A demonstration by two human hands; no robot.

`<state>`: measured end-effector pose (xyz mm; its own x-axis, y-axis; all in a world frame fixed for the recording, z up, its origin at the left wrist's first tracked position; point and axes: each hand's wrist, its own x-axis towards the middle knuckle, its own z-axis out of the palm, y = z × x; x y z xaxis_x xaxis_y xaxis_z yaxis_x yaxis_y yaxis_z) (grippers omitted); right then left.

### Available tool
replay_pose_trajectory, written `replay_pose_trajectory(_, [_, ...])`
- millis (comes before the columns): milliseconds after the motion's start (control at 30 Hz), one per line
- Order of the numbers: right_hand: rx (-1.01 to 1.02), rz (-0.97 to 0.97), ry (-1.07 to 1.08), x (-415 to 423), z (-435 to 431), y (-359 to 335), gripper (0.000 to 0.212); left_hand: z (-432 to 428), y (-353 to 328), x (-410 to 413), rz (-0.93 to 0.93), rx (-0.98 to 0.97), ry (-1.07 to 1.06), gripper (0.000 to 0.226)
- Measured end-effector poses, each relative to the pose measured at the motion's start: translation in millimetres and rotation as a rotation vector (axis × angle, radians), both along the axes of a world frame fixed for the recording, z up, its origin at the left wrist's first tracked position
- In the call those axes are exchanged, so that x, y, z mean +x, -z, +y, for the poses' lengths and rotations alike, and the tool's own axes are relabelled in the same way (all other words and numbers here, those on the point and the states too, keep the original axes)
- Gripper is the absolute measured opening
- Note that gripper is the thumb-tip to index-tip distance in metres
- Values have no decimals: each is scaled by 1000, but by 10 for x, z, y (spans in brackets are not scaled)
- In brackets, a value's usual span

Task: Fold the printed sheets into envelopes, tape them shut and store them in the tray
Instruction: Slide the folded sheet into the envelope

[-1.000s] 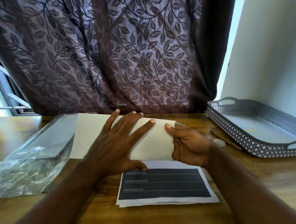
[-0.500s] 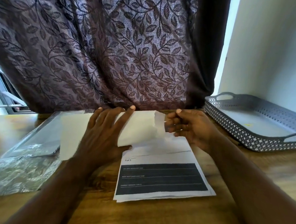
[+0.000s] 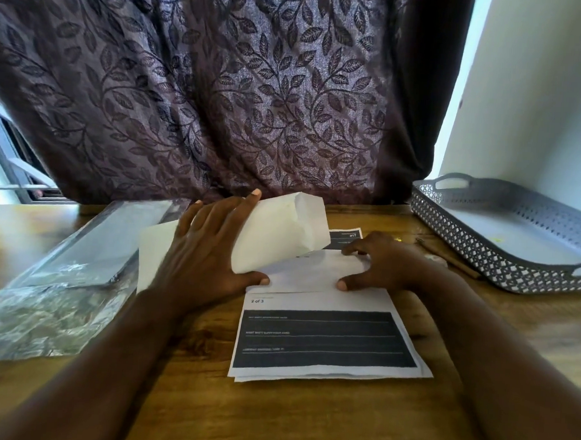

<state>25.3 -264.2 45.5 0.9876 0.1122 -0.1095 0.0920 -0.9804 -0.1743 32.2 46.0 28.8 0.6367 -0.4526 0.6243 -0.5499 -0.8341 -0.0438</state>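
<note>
A white envelope (image 3: 281,231) is raised and tilted over the far end of the paper stack. My left hand (image 3: 206,252) grips it, fingers spread on top and thumb underneath. Below lie the printed sheets (image 3: 323,339), stacked on the wooden table, dark block facing up, marked "2 of 3". The top sheet's far part is folded over, showing its white back (image 3: 310,274). My right hand (image 3: 381,265) holds that folded part between thumb and bent fingers. The grey perforated tray (image 3: 482,256) stands at the right with only a small yellow speck inside.
A crinkled clear plastic bag (image 3: 60,275) lies at the left of the table. A thin brown stick (image 3: 448,258) and a small pale object lie between my right hand and the tray. A dark leaf-patterned curtain (image 3: 221,98) hangs right behind the table.
My left hand has lifted the white envelope off the stack and tilted it. My right hand let go of its end and came down onto the top printed sheet.
</note>
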Motion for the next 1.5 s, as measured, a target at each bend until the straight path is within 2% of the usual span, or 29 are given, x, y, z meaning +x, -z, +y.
replay_pose_trajectory(200, [114, -16, 65, -46, 30, 6, 77, -23, 27, 1, 26, -4, 12, 129])
replay_pose_trajectory(333, [321, -231, 106, -22, -2, 35, 42, -29, 49, 24, 40, 0, 4, 131])
replay_pose_trajectory(467, [643, -481, 219, -9, -96, 17, 14, -15, 51, 33, 56, -22, 1, 133])
replay_pose_trajectory(633, [879, -879, 357, -108, -180, -147, 25, -6, 42, 42, 79, -71, -3, 133])
replay_pose_trajectory(700, [1053, -1014, 351, -190, -205, -245, 22, -6, 45, 42, 82, -101, -4, 133])
replay_pose_trajectory(767, [1247, -1088, 327, -256, -245, -340, 18, -2, 51, 46, 100, -128, -10, 133])
replay_pose_trajectory(833, [1394, -1081, 282, -300, -281, -397, 14, 6, 56, 57, 124, -157, -19, 134])
replay_pose_trajectory(867, [1406, -1064, 251, -318, -292, -409, 11, 6, 55, 59, 134, -169, -22, 134])
replay_pose_trajectory(1000, [1098, -1065, 142, -337, -284, -389, 14, 1, 54, 63, 153, -218, -22, 134])
replay_pose_trajectory(1100, [1010, -1022, 107, -322, -283, -373, 15, 13, 61, 70, 125, -227, -22, 131])
replay_pose_trajectory(1233, [991, -893, 78, -299, -235, -364, 3, 4, 56, 79, 84, -194, -36, 131])
replay_pose_trajectory(1333, [1040, -787, 89, -288, -171, -362, 16, 10, 71, 96, 61, -165, -56, 132])
replay_pose_trajectory(1500, [968, -837, 38, -317, -199, -403, 7, 37, 77, 113, 56, -152, -86, 132])
